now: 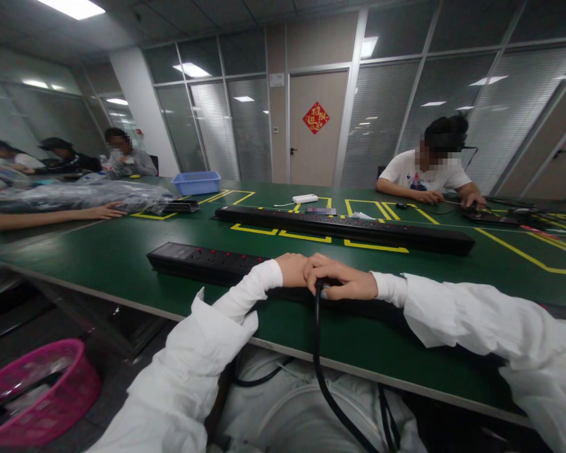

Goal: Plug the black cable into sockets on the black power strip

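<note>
A long black power strip (207, 258) with red-marked sockets lies along the near side of the green table. My left hand (293, 269) is closed over its middle, and some of its fingers are hidden by my other hand. Right beside it, touching it, my right hand (346, 280) curls round the end of a thick black power cable (317, 340). That cable hangs over the table edge and down across my lap. Whether its end is joined to the strip is hidden under my fingers.
A second long black power strip (339, 228) lies farther back on the green table (99, 251). A blue basket (197, 182), a white adapter (305, 198) and plastic-wrapped goods (85, 196) are there too. A co-worker (429, 167) sits opposite. A pink basket (70, 390) stands low at left.
</note>
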The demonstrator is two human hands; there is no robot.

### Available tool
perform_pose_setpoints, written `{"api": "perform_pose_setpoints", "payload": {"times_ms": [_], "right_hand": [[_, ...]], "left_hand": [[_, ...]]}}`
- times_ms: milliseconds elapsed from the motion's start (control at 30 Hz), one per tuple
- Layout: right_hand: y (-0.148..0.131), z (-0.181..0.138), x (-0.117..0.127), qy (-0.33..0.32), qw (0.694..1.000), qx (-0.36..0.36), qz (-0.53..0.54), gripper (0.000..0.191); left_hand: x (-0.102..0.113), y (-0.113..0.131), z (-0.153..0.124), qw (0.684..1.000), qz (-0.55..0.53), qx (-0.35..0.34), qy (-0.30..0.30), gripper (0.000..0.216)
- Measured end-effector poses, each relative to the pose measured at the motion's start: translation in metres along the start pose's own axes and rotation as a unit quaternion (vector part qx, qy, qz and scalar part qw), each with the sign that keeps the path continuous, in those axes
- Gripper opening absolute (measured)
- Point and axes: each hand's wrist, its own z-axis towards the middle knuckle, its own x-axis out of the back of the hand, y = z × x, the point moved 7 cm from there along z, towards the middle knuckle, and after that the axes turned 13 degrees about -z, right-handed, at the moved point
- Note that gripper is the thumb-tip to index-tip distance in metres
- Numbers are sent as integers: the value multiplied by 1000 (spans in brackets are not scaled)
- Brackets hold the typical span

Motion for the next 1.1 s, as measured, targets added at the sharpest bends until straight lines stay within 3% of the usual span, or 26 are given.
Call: {"api": "perform_pose_setpoints", "payload": {"times_ms": [233, 400, 567, 833, 1100], "right_hand": [[-3, 0, 4, 14, 1000, 18, 20, 30], [2, 13, 5, 82, 996, -16, -29, 38], [7, 24, 3, 134, 989, -44, -33, 45], [8, 21, 2, 128, 991, -30, -13, 44], [6, 20, 2, 62, 998, -6, 16, 45]], "left_hand": [[1, 2, 0, 1000, -15, -9, -2, 39], [0, -2, -1, 999, -31, 4, -4, 34], [-1, -4, -3, 999, -27, -29, 8, 41], [-3, -6, -1, 1000, -20, -22, 3, 46], [-3, -4, -1, 1000, -16, -21, 9, 39]]}}
